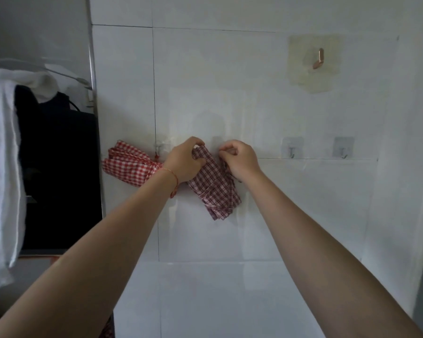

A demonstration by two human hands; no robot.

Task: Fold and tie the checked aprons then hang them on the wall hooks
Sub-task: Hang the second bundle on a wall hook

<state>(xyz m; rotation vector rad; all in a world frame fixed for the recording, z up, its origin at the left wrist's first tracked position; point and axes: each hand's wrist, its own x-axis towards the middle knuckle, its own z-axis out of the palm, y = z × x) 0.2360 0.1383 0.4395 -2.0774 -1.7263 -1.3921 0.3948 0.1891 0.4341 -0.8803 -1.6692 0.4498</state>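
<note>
Far to your left a white towel (0,167) hangs over a rail beside something dark, outside the job. On the tiled wall (205,81), the bright red checked apron (130,164) is already folded into a bundle and hangs by its string from the leftmost hook (157,148), so that one looks finished. Next along, your left hand (185,162) has its fingers curled round the top of the darker checked apron (214,189), pinching the cloth up against the wall, while the tied bundle droops below and between your wrists. Your right hand (239,158) pinches the same apron's upper edge or tie just beside the left; the loop itself is too small to make out. The second hook seems to sit behind your knuckles and is mostly hidden, so you appear to be in the middle of hooking this apron on, not done yet. Further right, two clear adhesive hooks (292,152) stay bare, and a copper-coloured hook (318,58) sits higher up, also bare.
</note>
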